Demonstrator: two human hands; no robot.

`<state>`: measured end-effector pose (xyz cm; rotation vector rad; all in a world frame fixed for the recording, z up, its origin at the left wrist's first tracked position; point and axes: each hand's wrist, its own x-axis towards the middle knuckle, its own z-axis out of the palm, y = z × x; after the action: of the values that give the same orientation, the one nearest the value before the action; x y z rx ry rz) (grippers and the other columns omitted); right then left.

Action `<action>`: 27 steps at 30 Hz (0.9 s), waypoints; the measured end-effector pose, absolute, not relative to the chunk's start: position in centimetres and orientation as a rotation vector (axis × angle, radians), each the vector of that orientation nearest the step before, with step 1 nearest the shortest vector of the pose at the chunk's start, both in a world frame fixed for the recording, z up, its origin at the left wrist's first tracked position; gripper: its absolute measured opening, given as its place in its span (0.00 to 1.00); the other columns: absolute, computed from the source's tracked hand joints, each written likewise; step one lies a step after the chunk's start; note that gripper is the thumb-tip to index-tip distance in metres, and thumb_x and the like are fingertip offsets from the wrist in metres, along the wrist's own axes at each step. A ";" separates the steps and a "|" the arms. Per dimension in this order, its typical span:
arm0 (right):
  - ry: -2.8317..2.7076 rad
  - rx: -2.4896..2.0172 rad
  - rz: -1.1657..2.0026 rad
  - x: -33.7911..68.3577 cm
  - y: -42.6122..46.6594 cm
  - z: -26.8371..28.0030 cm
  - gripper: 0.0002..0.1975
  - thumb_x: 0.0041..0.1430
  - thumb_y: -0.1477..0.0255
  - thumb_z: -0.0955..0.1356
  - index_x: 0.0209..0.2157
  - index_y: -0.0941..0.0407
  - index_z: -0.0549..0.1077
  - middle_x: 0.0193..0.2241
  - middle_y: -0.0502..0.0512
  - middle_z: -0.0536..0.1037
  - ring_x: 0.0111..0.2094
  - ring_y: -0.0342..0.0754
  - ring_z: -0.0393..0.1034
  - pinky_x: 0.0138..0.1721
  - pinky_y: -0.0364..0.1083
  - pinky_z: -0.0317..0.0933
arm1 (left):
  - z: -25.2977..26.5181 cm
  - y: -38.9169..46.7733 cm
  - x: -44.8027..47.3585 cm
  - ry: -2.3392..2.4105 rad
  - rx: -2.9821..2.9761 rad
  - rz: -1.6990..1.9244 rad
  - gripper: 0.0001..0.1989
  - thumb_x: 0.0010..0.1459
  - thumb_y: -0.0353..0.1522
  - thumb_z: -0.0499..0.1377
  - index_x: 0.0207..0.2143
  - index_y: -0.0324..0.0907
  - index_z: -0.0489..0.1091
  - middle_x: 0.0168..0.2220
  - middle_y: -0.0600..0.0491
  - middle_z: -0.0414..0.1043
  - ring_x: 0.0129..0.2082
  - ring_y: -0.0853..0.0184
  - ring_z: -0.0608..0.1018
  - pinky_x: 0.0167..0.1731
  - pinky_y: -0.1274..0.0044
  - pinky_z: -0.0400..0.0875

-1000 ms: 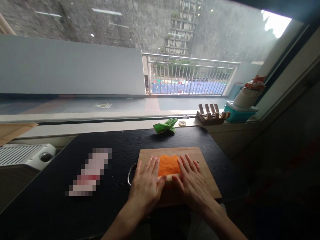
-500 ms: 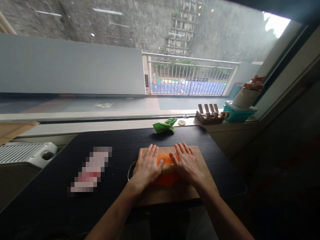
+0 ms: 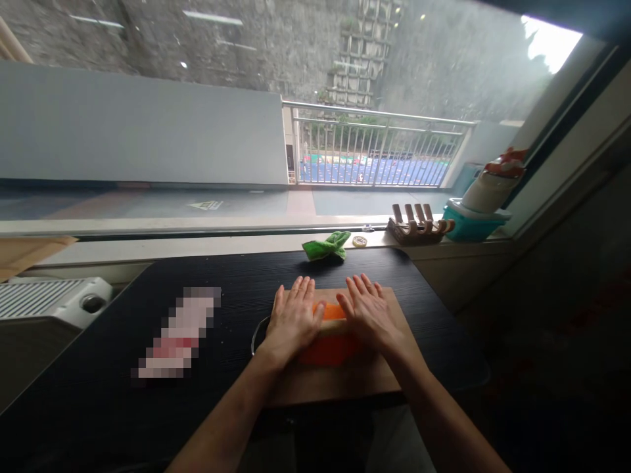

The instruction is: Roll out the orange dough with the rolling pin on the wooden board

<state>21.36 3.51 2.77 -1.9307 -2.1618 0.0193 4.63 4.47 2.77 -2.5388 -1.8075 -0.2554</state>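
Under my left hand (image 3: 293, 318) and right hand (image 3: 369, 315), the rolling pin (image 3: 333, 326) lies nine-to-three o'clock. Both grips rest flat, holding nothing, equally near.

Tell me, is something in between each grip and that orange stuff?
Yes: a pale roller lies across the orange sheet, its ends hidden beneath the left grip and right grip. I see nothing else between.

A pale rolling pin (image 3: 333, 328) lies crosswise on a flat orange sheet (image 3: 329, 351) spread over a wooden board (image 3: 340, 389).
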 end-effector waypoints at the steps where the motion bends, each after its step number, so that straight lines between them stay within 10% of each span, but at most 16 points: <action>1: -2.162 -1.940 0.046 21.3 4.1 3.0 0.28 0.66 0.58 0.53 0.59 0.62 0.60 0.59 0.61 0.61 0.63 0.55 0.47 0.61 0.57 0.42 | 3.0 4.9 4.7 -1.835 -2.540 -0.241 0.28 0.64 0.40 0.40 0.61 0.32 0.52 0.64 0.44 0.49 0.64 0.59 0.52 0.61 0.57 0.46; 10: -2.326 -1.599 -0.275 23.5 -7.7 -0.9 0.31 0.64 0.57 0.58 0.63 0.61 0.52 0.63 0.57 0.53 0.64 0.51 0.40 0.62 0.52 0.40 | -0.1 -5.6 2.2 -1.201 -2.489 -0.529 0.28 0.61 0.40 0.49 0.61 0.36 0.55 0.61 0.46 0.57 0.62 0.59 0.59 0.62 0.64 0.46; 19: -2.280 -1.833 0.118 20.3 5.9 3.6 0.25 0.67 0.60 0.54 0.57 0.58 0.63 0.59 0.60 0.62 0.62 0.55 0.48 0.60 0.58 0.45 | 2.6 2.0 3.9 -1.748 -2.505 -0.305 0.25 0.64 0.36 0.43 0.58 0.31 0.58 0.60 0.41 0.57 0.61 0.56 0.60 0.57 0.56 0.55; 27: -2.529 -1.388 -0.062 25.5 -2.1 0.8 0.27 0.65 0.60 0.57 0.62 0.57 0.55 0.61 0.57 0.57 0.64 0.52 0.41 0.62 0.56 0.43 | 0.7 -5.7 1.9 -1.141 -2.481 -0.542 0.24 0.60 0.35 0.50 0.57 0.37 0.61 0.58 0.46 0.63 0.59 0.59 0.64 0.62 0.63 0.45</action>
<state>25.51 -2.09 0.84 -1.3879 -2.5292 -0.0616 1.94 -5.72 0.66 -2.4810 -1.1414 -0.5417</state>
